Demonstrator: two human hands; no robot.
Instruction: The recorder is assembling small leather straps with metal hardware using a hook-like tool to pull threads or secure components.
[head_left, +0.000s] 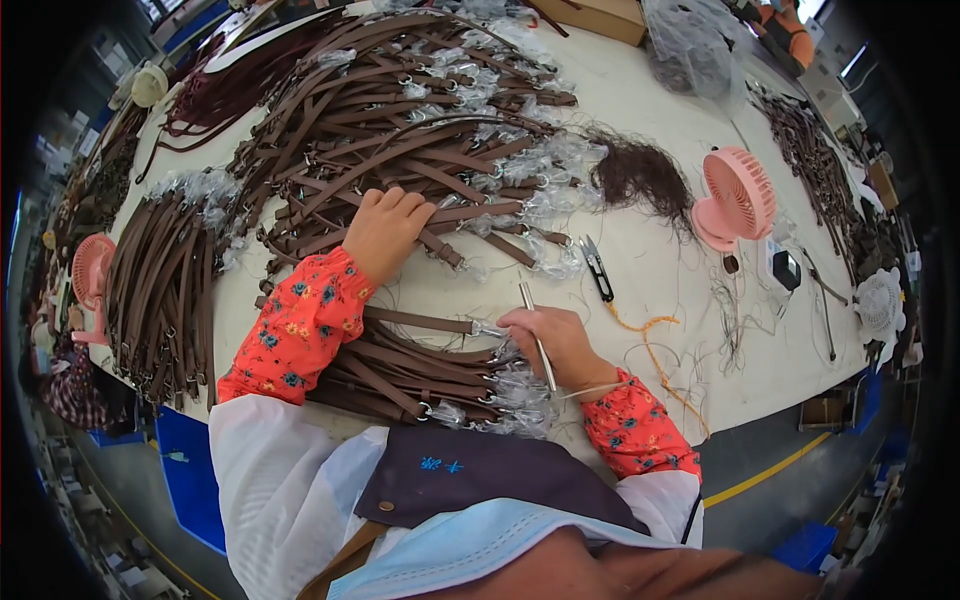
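Observation:
Brown leather-like straps (pixel 420 150) with metal buckles and plastic-wrapped ends lie heaped in front of me. My left hand (pixel 390 235) reaches into the near side of this heap, its fingers curled over a strap; the fingertips are partly hidden. My right hand (pixel 560 345) holds a slim silver pen-like metal tool (pixel 537 340), slanting up to the left. Its fingertips are at the plastic-wrapped end (pixel 487 328) of a strap (pixel 415 320) on top of a nearer bundle (pixel 390 375). That bundle lies against the table's front edge, below my hands.
Black thread snips (pixel 596 268) on an orange cord (pixel 655 350) lie right of my hand. Beyond are a tangle of dark threads (pixel 640 170), a pink fan (pixel 735 195) and a small dark-faced device (pixel 783 266). Another strap bundle (pixel 165 290) and pink fan (pixel 92 275) stand left.

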